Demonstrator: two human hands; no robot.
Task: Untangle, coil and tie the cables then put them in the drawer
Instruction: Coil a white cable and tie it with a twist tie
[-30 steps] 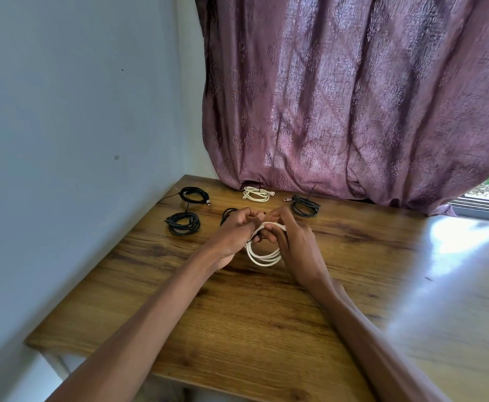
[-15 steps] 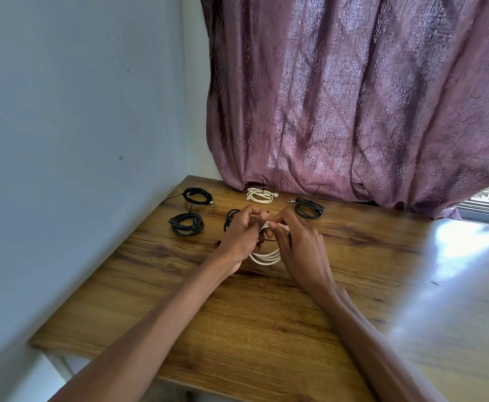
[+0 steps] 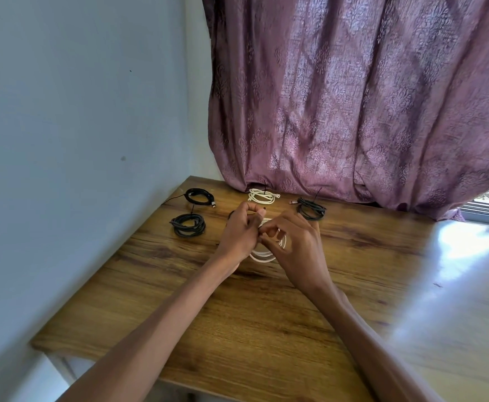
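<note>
One white coil (image 3: 266, 255) held just above the counter (image 3: 266, 329), pinched by left hand (image 3: 238, 237) and right hand (image 3: 294, 249). Tying step, seemingly; next, cinching the tie. Four bundled cables beyond.

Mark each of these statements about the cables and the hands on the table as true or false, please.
1. Both hands hold the white cable coil. True: the left hand and the right hand grip it together.
2. Another white coil lies near the curtain. True.
3. All coils lying on the table are white. False: black coils lie at far left, front left and right.
4. The hands work over an open drawer. False: no drawer shows; they work above the wooden tabletop.
5. The curtain is green. False: it is purple, with a pattern.
</note>
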